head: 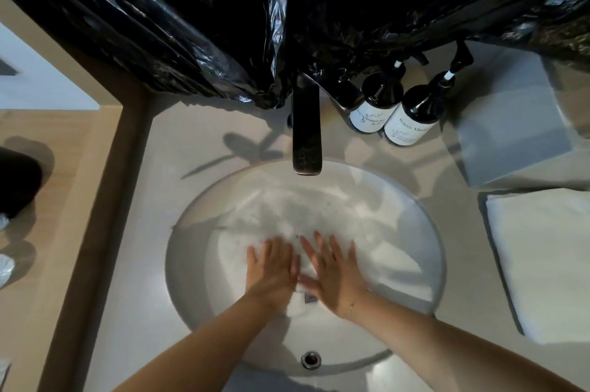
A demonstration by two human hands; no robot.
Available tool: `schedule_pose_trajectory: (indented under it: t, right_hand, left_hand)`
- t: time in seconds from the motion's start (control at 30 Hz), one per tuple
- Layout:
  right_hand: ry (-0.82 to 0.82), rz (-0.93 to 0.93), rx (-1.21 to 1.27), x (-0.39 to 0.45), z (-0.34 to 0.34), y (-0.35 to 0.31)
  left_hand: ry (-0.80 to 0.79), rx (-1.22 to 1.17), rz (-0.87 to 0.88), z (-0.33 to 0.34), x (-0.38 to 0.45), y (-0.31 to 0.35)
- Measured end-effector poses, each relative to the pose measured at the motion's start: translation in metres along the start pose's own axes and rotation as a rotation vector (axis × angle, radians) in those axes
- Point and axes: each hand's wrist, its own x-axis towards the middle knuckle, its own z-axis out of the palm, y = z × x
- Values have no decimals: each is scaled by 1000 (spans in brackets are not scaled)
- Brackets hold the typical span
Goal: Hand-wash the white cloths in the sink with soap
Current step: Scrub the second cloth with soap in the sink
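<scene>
The soaked white cloth [319, 232] lies spread in the round white sink basin [440, 251], in foamy water, its long axis running left to right below the dark flat faucet spout [306, 142]. Directly on its near middle the left hand [271, 267] and right hand [335, 273] press side by side, fingers straight and pointing away, equally near. Two dark pump soap bottles [412, 117] stand beyond, to the right.

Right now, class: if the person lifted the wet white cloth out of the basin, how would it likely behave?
The white cloth lies spread and soaked in the sink, so it would probably hang limp, drip, and feel heavy for its size. Pressed under both flat hands, it looks soapy, perhaps slippery.
</scene>
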Motion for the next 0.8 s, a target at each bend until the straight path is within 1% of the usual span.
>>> schedule_pose_trajectory:
  t: [0.03, 0.1, 0.17, 0.23, 0.27, 0.33, 0.37, 0.4, 0.43, 0.5, 0.53, 0.57, 0.6, 0.63, 0.67, 0.7, 0.73, 0.8]
  right_hand:
    - [2, 49, 51, 7, 4, 1]
    - [-136, 130, 121, 17, 9, 1]
    - [-105, 139, 147, 24, 14, 3]
    - [-6, 107, 104, 33, 10, 5]
    - [29, 103, 182, 38, 6, 6]
    - [-57, 141, 463, 45, 9, 10]
    - [-109, 125, 628, 47, 12, 11]
    - [-100, 133, 753, 47, 11, 10]
    - [-83, 139, 767, 49, 19, 15]
    - [-119, 107, 614, 50, 26, 23]
    - [-135, 116, 558, 48, 26, 25]
    - [-81, 160, 574, 46, 21, 28]
    - [52, 150, 506, 48, 16, 32]
    - [189, 118, 469, 51, 7, 36]
    - [261, 41, 433, 51, -6, 37]
    - [274, -47, 431, 48, -16, 39]
    - [312, -127, 425, 46, -26, 42]
    - [274, -233, 367, 36, -36, 51]
  left_hand:
    - [26, -34, -32, 6, 10, 0]
    - [114, -207, -76, 9, 24, -1]
    - [253, -330, -80, 14, 33, -4]
    - [292, -358, -92, 11, 38, -6]
    - [292, -386, -86, 5, 40, -5]
    - [216, -403, -78, 2, 51, -7]
    - [169, -385, -98, 5, 56, -6]
    - [130, -386, -142, 4, 57, -5]
    - [80, -437, -210, 0, 58, -4]
    - [32, -555, -330, -7, 56, -4]
    - [36, -582, -331, -10, 57, -5]
    - [43, -601, -303, -15, 57, -6]
    - [81, -605, -247, -21, 54, -5]
    - [131, -574, -171, -26, 51, -4]
    - [221, -526, -67, -29, 48, -5]
    - [281, -501, 24, -31, 45, -6]
    - [299, -465, 106, -32, 40, -7]
    - [338, -280, 269, -28, 31, -12]
